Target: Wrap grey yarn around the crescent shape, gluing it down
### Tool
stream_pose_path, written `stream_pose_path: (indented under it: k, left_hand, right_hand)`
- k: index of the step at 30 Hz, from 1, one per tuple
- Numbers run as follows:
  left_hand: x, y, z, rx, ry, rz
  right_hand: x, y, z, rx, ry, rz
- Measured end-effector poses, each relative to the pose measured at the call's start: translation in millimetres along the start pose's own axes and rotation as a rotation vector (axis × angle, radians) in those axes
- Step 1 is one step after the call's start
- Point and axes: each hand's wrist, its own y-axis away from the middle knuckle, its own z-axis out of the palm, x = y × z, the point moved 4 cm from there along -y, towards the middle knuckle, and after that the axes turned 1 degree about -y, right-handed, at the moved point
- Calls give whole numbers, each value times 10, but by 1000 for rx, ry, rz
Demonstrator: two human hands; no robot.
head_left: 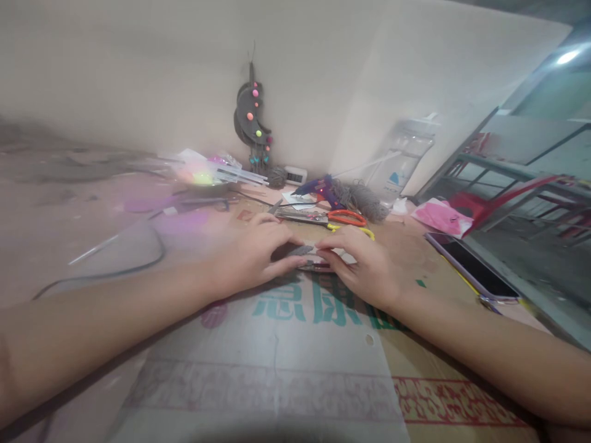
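Observation:
Both hands meet over the cardboard, in the middle of the view. My left hand is closed, its thumb and fingers around a small dark grey fibrous piece. Close by on the right, the thumb and fingertips of my right hand are pinched together; what lies between them is too small to make out. A flat item with a dark reddish part lies under the fingertips, mostly hidden. Just beyond the hands are scissors with orange handles and a yellow handle.
Behind the scissors lie a purple glue gun and grey yarn. A grey moon ornament hangs on the wall. Clear sticks and a cable are at left; a bottle, pink packet and phone at right.

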Motion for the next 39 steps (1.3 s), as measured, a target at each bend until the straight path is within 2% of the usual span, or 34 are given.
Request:
stream_pose_path:
  k: [7, 14, 21, 27, 31, 39]
  left_hand:
    - [8, -3, 1, 0, 20, -26]
    - [14, 16, 9, 1, 47, -13]
    - [11, 29, 22, -29, 28, 16]
    - [42, 34, -9, 30, -65, 103]
    - [52, 29, -21, 57, -122, 115]
    - [96, 24, -13, 58, -147, 174]
  right_hand:
    - [36, -14, 7, -17, -18, 9]
    - [-9, -28, 12, -53, 59, -46]
    - [51, -6, 54, -62, 12, 19]
    - [72, 8, 87, -106, -50, 36]
    - [59, 12, 87, -126, -87, 40]
    - [25, -13, 94, -160, -184, 160]
